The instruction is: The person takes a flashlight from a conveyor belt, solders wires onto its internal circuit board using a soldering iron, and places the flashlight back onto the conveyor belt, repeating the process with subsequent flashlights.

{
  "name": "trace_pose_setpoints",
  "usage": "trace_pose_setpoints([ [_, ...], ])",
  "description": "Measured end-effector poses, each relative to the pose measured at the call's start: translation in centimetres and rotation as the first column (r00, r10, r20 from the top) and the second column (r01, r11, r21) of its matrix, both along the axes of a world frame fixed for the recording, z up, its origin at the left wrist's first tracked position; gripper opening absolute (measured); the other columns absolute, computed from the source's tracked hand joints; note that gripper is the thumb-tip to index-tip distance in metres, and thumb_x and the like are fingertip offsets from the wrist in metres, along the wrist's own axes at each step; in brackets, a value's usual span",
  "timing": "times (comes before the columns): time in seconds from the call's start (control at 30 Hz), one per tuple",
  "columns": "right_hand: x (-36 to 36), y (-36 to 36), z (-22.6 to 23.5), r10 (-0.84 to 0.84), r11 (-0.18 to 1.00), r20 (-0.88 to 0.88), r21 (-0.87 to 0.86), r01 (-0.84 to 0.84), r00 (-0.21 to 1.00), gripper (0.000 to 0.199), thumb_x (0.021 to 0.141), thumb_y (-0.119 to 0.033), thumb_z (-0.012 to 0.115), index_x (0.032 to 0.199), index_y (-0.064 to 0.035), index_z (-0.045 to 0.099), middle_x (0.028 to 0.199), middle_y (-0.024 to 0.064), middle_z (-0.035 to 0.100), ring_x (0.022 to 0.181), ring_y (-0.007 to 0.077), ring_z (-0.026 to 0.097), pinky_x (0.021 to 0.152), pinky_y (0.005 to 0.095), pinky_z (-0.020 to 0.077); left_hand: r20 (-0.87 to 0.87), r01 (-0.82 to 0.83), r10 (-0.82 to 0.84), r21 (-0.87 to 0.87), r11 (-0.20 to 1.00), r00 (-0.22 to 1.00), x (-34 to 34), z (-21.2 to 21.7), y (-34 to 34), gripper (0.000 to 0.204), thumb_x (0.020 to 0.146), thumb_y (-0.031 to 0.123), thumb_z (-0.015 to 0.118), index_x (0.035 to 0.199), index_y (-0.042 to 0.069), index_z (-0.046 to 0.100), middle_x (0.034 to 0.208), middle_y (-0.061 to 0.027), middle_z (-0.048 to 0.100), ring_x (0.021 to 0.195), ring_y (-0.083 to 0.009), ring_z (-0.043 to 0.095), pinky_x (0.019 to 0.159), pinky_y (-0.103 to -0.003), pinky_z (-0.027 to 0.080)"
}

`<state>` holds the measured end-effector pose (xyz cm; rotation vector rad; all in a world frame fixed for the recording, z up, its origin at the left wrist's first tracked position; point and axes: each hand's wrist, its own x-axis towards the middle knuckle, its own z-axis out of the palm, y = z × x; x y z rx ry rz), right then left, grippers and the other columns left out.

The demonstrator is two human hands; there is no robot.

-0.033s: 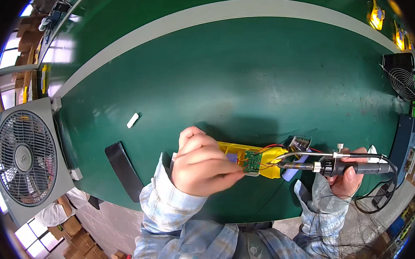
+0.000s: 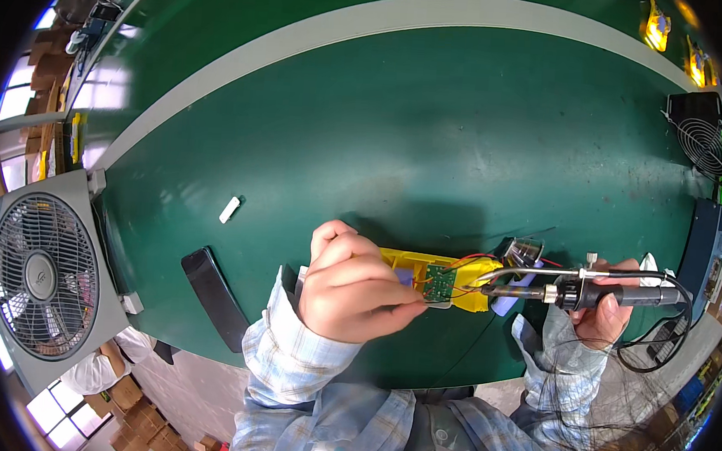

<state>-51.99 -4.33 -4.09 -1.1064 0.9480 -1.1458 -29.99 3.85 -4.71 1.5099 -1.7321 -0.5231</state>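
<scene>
In front of me lies a yellow plastic housing (image 2: 396, 257) with a small green circuit board (image 2: 440, 282) in it. Thin red and dark wires run from the board. My left hand (image 2: 353, 287) has thumb and fingers pinched together at the board's near left corner; what they grip is too small to make out. A soldering iron with a metal feed tube (image 2: 576, 293) is in my right hand (image 2: 603, 319), fingers wrapped round its handle. Its tip points left, at the housing's right part beside the board. Next to the tip are a clear-and-dark round part (image 2: 522, 252) and a purple cylinder (image 2: 505, 299).
A black phone (image 2: 214, 297) and a small white piece (image 2: 230, 209) lie left on the green table (image 2: 342, 125). A grey box fan (image 2: 41, 276) stands at the left edge. A black fan with a wire guard (image 2: 701, 135) and a dark blue box (image 2: 694, 246) are at right.
Both hands and the soldering iron stay almost where they were. The thin wires around the board and the clear-and-dark part have shifted slightly.
</scene>
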Motion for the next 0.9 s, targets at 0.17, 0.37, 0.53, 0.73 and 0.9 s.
trace_pose_setpoints([
  [0.17, -0.1, 0.7, -0.4, -0.047, 0.999, 0.014, 0.014, 0.047, 0.999, 0.034, 0.060, -0.026, 0.060, 0.071, -0.0004, 0.040, 0.057, 0.0050, 0.041, 0.039, 0.0056, 0.034, 0.031, 0.0150, 0.0280, 0.043, 0.028, -0.030, 0.044, 0.999, 0.999, -0.3, -0.3, 0.1, 0.017, 0.036, 0.014, 0.065, 0.051, 0.014, 0.056, 0.051, 0.0063, 0.040, 0.057, -0.0117, 0.035, 0.065, -0.032, 0.024],
  [0.37, 0.1, 1.3, -0.2, -0.037, 0.997, 0.006, 0.068, 0.036, 0.999, 0.034, 0.058, -0.023, 0.062, 0.070, -0.0026, 0.037, 0.053, 0.0038, 0.040, 0.040, 0.0083, 0.035, 0.035, 0.0179, 0.0292, 0.107, -0.007, -0.002, 0.083, 0.997, 0.994, -0.5, -0.4, 0.2, 0.015, 0.036, 0.014, 0.063, 0.049, 0.017, 0.055, 0.050, 0.0068, 0.037, 0.058, -0.0118, 0.035, 0.068, -0.035, 0.023],
  [0.53, -1.2, 2.3, -1.4, -0.043, 0.999, -0.016, -0.023, 0.043, 0.999, 0.035, 0.057, -0.019, 0.063, 0.070, 0.0000, 0.037, 0.060, 0.0072, 0.041, 0.050, 0.0125, 0.038, 0.043, 0.0223, 0.0310, 0.140, -0.018, 0.005, 0.093, 0.995, 0.990, -0.6, -0.4, 0.2, 0.015, 0.037, 0.014, 0.062, 0.049, 0.017, 0.054, 0.052, 0.0071, 0.038, 0.058, -0.0119, 0.036, 0.069, -0.035, 0.024],
  [0.73, -0.4, 2.5, -1.2, 0.057, 0.996, -0.022, -0.069, -0.059, 0.998, 0.027, 0.059, -0.012, 0.060, 0.073, 0.0022, 0.041, 0.063, 0.0075, 0.039, 0.050, 0.0159, 0.040, 0.044, 0.0265, 0.0325, 0.161, -0.026, 0.007, 0.118, 0.993, 0.987, -0.6, -0.3, 0.2, 0.016, 0.038, 0.014, 0.062, 0.050, 0.017, 0.052, 0.055, 0.0071, 0.041, 0.058, -0.0122, 0.036, 0.067, -0.035, 0.025],
  [0.9, -0.4, 2.5, -1.0, 0.066, 0.992, -0.072, -0.099, -0.073, 0.995, 0.024, 0.061, -0.013, 0.058, 0.074, 0.0034, 0.046, 0.069, 0.0088, 0.038, 0.050, 0.0171, 0.041, 0.044, 0.0274, 0.0331, 0.115, -0.040, 0.028, 0.106, 0.994, 0.993, -0.8, -0.5, 0.1, 0.017, 0.036, 0.012, 0.062, 0.050, 0.015, 0.053, 0.051, 0.0058, 0.040, 0.059, -0.0134, 0.035, 0.068, -0.035, 0.024],
])
